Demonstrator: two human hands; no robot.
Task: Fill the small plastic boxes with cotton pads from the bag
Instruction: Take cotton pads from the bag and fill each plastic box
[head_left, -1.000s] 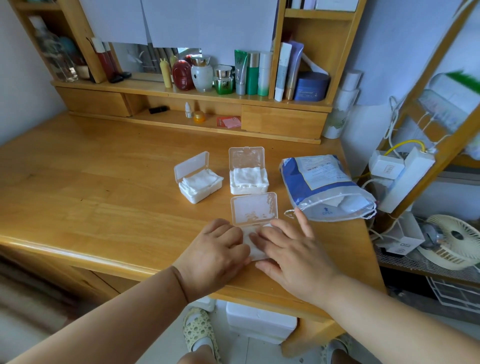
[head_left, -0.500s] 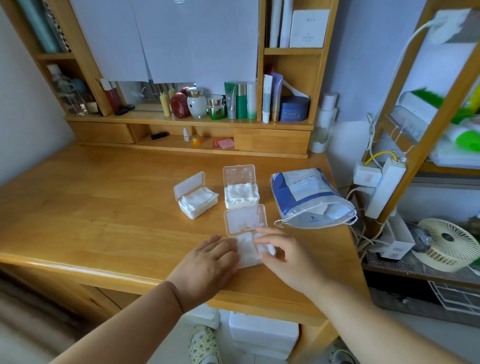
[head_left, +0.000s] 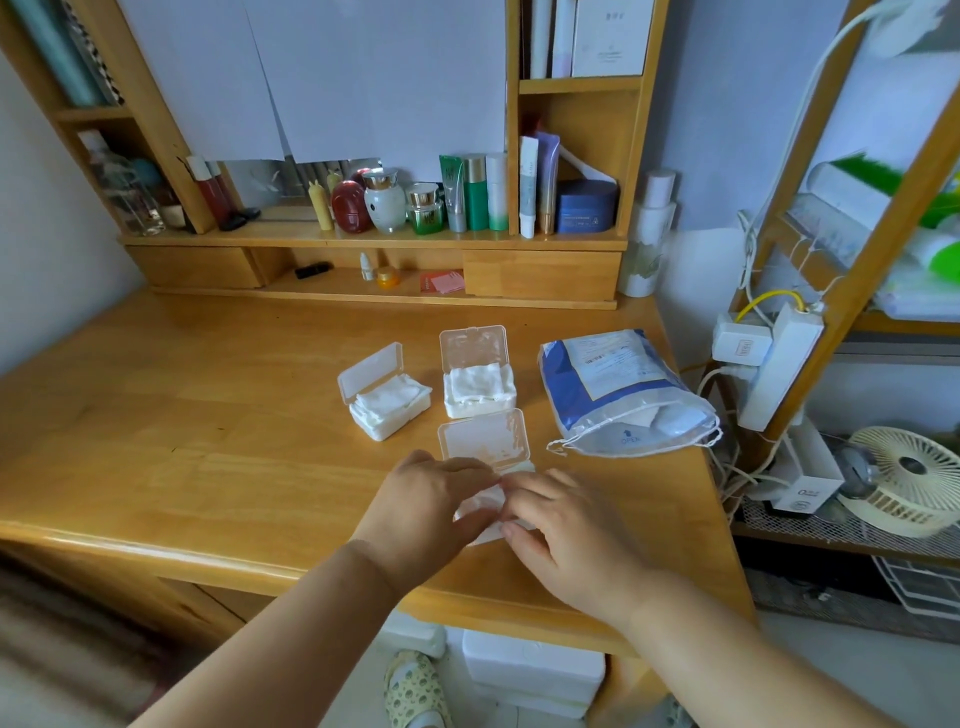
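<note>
Seen from the head, looking down on a wooden bench (head_left: 182, 415) with three small clear plastic boxes, lids hinged up

Nearest box (head_left: 485, 457) mostly hidden under both hands. Left hand (head_left: 431, 512) resting on its left side, fingers (head_left: 467, 470) curled over the white cotton pads (head_left: 480, 506) inside. Right hand (head_left: 566, 525) on the right side, fingers (head_left: 519, 491) bent and pressing on the same stack; whether gripping or only pressing, cannot tell

Changed since half a second ago: hands drawn closer together, covering nearly all of the pad stack that showed between them then. Probably tamping the stack into the box, so this third box looks close to filled

Far left box (head_left: 387, 397) and far middle box (head_left: 478, 382) already holding pads, lids not yet shut

Blue and white bag (head_left: 618, 389) lying to the right of the boxes, mouth with drawstring toward the near side, a few pads visible through its clear end

Open bench to the left, plenty of room there. Front edge just below the wrists; right edge near the bag, with a power strip (head_left: 779, 364) and cables beyond. Shelf (head_left: 374, 241) of bottles at the back, well apart
</note>
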